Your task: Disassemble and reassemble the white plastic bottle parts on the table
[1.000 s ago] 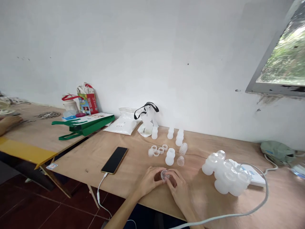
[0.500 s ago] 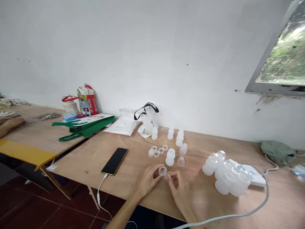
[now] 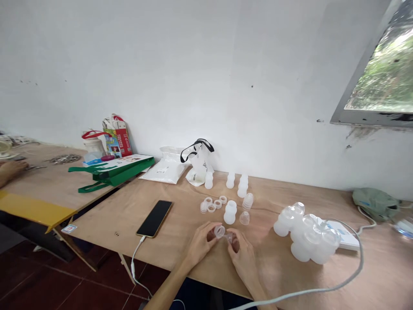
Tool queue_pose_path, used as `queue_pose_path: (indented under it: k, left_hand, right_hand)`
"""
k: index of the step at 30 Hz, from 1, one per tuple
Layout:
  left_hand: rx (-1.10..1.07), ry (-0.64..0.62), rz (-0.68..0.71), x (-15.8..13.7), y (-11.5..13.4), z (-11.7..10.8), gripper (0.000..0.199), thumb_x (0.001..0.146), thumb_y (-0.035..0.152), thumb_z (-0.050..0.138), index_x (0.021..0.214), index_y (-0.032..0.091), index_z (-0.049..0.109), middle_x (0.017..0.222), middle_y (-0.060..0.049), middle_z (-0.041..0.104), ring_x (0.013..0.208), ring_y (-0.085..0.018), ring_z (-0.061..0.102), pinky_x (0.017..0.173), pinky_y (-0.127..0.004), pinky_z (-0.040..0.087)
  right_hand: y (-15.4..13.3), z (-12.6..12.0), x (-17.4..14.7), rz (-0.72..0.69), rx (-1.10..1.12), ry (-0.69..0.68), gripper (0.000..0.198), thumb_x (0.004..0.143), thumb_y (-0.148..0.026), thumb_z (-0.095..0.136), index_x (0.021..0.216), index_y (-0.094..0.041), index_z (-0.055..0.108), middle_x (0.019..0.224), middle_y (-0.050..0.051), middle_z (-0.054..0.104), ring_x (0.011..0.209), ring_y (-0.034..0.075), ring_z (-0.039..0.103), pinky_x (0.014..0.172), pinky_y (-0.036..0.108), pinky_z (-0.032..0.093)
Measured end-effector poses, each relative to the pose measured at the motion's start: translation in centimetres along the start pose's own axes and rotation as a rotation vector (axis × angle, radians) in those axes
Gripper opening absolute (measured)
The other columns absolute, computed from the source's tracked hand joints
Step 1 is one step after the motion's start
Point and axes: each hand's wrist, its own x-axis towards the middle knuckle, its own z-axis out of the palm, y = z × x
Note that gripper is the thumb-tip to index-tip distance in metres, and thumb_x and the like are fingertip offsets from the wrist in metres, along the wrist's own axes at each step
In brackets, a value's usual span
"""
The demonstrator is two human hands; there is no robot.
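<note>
Over the table's front part, my left hand point(image 3: 202, 243) pinches a clear screw ring point(image 3: 220, 232), its round opening tilted up. Close beside it, my right hand point(image 3: 241, 250) grips a clear teat-shaped piece point(image 3: 229, 237) between thumb and fingers; part of it is hidden. A similar clear teat point(image 3: 244, 218) stands beyond my right hand. Several loose clear rings point(image 3: 211, 208) lie past my left hand, close to a white ribbed bottle point(image 3: 230, 212). Behind the teat is a dome cap on a stack of rings point(image 3: 248, 201).
More white bottles stand at the back, such as one point(image 3: 243, 186). Capped round bottles point(image 3: 311, 241) cluster right, by a white box point(image 3: 344, 236) and a grey cable point(image 3: 359, 267). Left are a phone point(image 3: 155, 218), a green bag point(image 3: 125, 172) and another person's hand point(image 3: 11, 170).
My right hand has turned and shifted slightly right, so the teat-shaped piece now shows from its side. My left hand keeps the ring in nearly the same place.
</note>
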Motion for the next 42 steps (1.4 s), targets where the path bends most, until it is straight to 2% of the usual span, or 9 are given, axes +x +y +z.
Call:
queue_pose_path:
  k: [6, 10, 13, 18, 23, 28, 33, 37, 42]
  left_hand:
    - [0.06, -0.055, 0.008, -0.2, 0.1, 0.0, 0.035, 0.092, 0.022, 0.069, 0.127, 0.027, 0.067, 0.112, -0.004, 0.07, 0.101, -0.022, 0.065, 0.097, -0.034, 0.049]
    - [0.095, -0.081, 0.043, -0.2, -0.1, 0.1, 0.034, 0.096, 0.028, 0.067, 0.13, 0.028, 0.067, 0.103, -0.003, 0.068, 0.094, -0.02, 0.064, 0.092, -0.032, 0.05]
    - [0.104, -0.105, 0.07, -0.2, -0.2, 0.1, 0.034, 0.098, 0.03, 0.066, 0.131, 0.027, 0.067, 0.099, -0.003, 0.067, 0.091, -0.019, 0.064, 0.089, -0.03, 0.05]
    - [0.13, -0.112, 0.083, -0.2, -0.8, 0.3, 0.04, 0.098, 0.031, 0.067, 0.138, 0.03, 0.063, 0.103, -0.003, 0.067, 0.094, -0.02, 0.063, 0.09, -0.031, 0.049]
    - [0.099, -0.101, 0.065, -0.2, -1.0, 0.3, 0.043, 0.096, 0.032, 0.071, 0.139, 0.032, 0.064, 0.102, -0.002, 0.066, 0.093, -0.019, 0.062, 0.091, -0.03, 0.048]
    - [0.023, -0.137, 0.053, -0.3, 0.5, -0.3, 0.046, 0.092, 0.032, 0.077, 0.136, 0.035, 0.066, 0.105, -0.001, 0.063, 0.094, -0.019, 0.062, 0.087, -0.027, 0.049]
    - [-0.044, -0.128, 0.069, -0.3, 1.3, -0.6, 0.048, 0.092, 0.033, 0.077, 0.138, 0.036, 0.065, 0.112, -0.002, 0.063, 0.101, -0.02, 0.063, 0.093, -0.029, 0.049]
    - [-0.037, -0.111, 0.117, -0.4, 0.9, -0.6, 0.049, 0.092, 0.035, 0.076, 0.139, 0.037, 0.064, 0.114, -0.003, 0.063, 0.103, -0.021, 0.063, 0.095, -0.031, 0.049]
    - [-0.023, -0.146, 0.163, -0.6, 0.8, -0.7, 0.046, 0.092, 0.04, 0.076, 0.137, 0.037, 0.065, 0.115, -0.003, 0.064, 0.105, -0.021, 0.064, 0.095, -0.03, 0.05]
  right_hand:
    - [0.3, 0.0, -0.1, 0.001, 0.02, 0.071, 0.021, 0.092, -0.037, 0.057, 0.102, -0.025, 0.072, 0.096, 0.005, 0.077, 0.083, 0.024, 0.072, 0.078, 0.035, 0.058]
    - [0.1, 0.0, -0.1, -0.013, 0.032, 0.041, 0.024, 0.096, -0.044, 0.058, 0.088, -0.026, 0.073, 0.094, 0.005, 0.077, 0.084, 0.024, 0.072, 0.079, 0.035, 0.058]
    - [-0.3, -0.1, -0.1, -0.026, 0.048, 0.025, 0.027, 0.097, -0.046, 0.058, 0.087, -0.026, 0.073, 0.098, 0.006, 0.077, 0.088, 0.024, 0.072, 0.079, 0.034, 0.059]
    - [-0.5, -0.2, -0.1, -0.065, 0.143, -0.059, 0.02, 0.096, -0.037, 0.061, 0.109, -0.027, 0.073, 0.116, 0.007, 0.073, 0.102, 0.023, 0.071, 0.089, 0.035, 0.061]
    - [-0.3, -0.2, -0.3, -0.121, 0.189, -0.071, 0.026, 0.1, -0.027, 0.052, 0.12, -0.027, 0.069, 0.119, 0.007, 0.071, 0.105, 0.022, 0.071, 0.092, 0.035, 0.061]
    - [-0.5, -0.4, -0.3, -0.158, 0.132, -0.021, 0.023, 0.098, -0.025, 0.053, 0.112, -0.027, 0.071, 0.113, 0.006, 0.072, 0.102, 0.022, 0.07, 0.09, 0.035, 0.06]
    - [-0.4, -0.5, 0.0, -0.124, 0.049, 0.056, 0.019, 0.095, -0.032, 0.06, 0.107, -0.027, 0.073, 0.116, 0.007, 0.072, 0.108, 0.025, 0.068, 0.095, 0.038, 0.056]
    - [-0.3, -0.5, 0.0, 0.02, 0.076, -0.031, 0.026, 0.095, -0.042, 0.059, 0.114, -0.026, 0.069, 0.102, 0.005, 0.076, 0.088, 0.023, 0.072, 0.08, 0.034, 0.057]
    - [-1.1, -0.7, -0.1, 0.148, 0.123, -0.142, 0.028, 0.095, -0.051, 0.055, 0.094, -0.026, 0.066, 0.072, -0.001, 0.074, 0.063, 0.02, 0.068, 0.062, 0.029, 0.051]
